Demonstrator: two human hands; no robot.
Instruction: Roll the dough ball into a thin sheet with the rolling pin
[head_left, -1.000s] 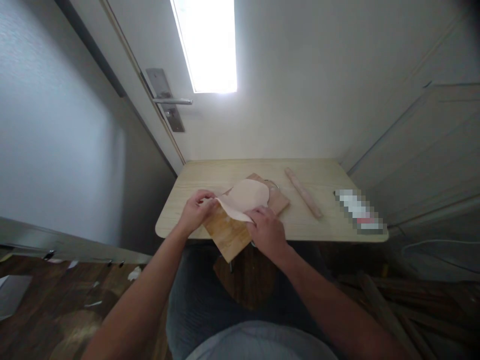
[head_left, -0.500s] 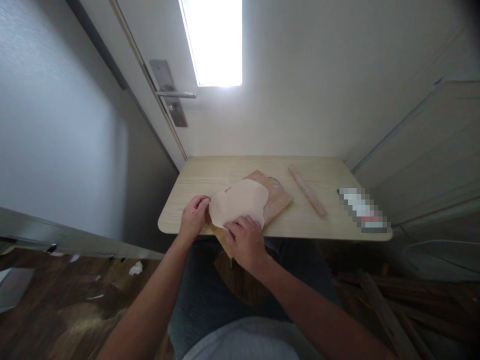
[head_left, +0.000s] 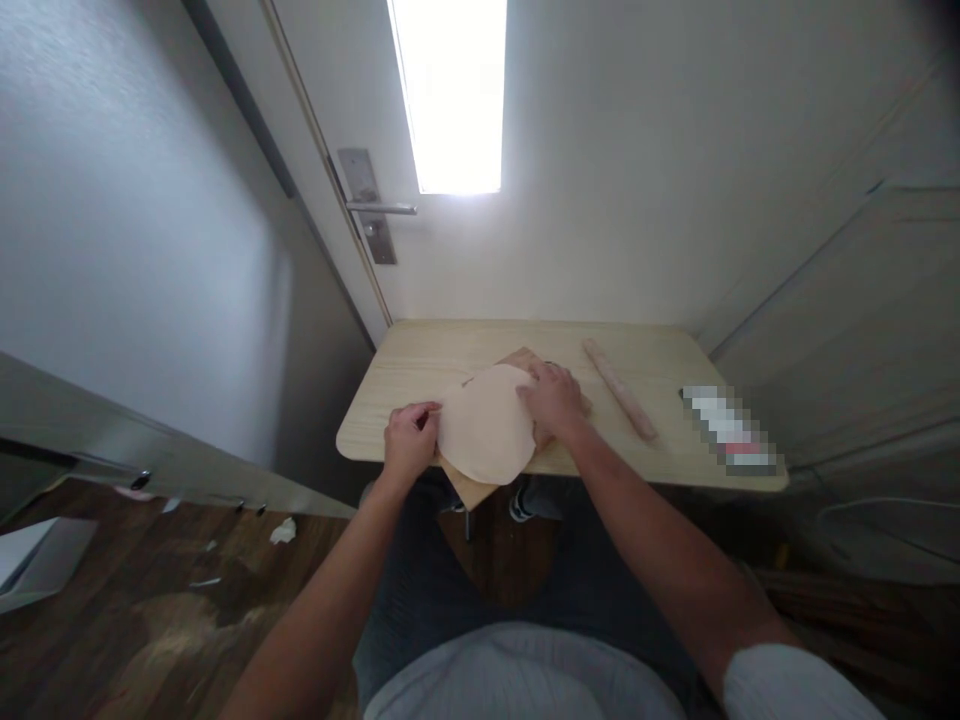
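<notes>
A pale, flat sheet of dough (head_left: 487, 425) with a rounded outline lies over a wooden cutting board (head_left: 466, 487). The board sits askew, one corner sticking out past the table's front edge. My left hand (head_left: 410, 437) is closed at the dough's left rim, thumb and forefinger pinched together there. At the upper right rim, my right hand (head_left: 553, 398) has its fingers bent onto the dough edge, covering part of the board and its metal ring. A floured wooden rolling pin (head_left: 619, 388) rests diagonally to the right of the board.
The light wood table (head_left: 420, 350) stands against a white door with a metal handle (head_left: 382, 208). A pixelated flat object (head_left: 727, 430) lies near the table's right end. Scraps of paper (head_left: 283, 531) and a white box (head_left: 45, 560) are on the floor at left.
My right hand has moved from the dough's front edge up to its right rim. The dough now hangs rounder and further toward me. The left hand stays at the left rim.
</notes>
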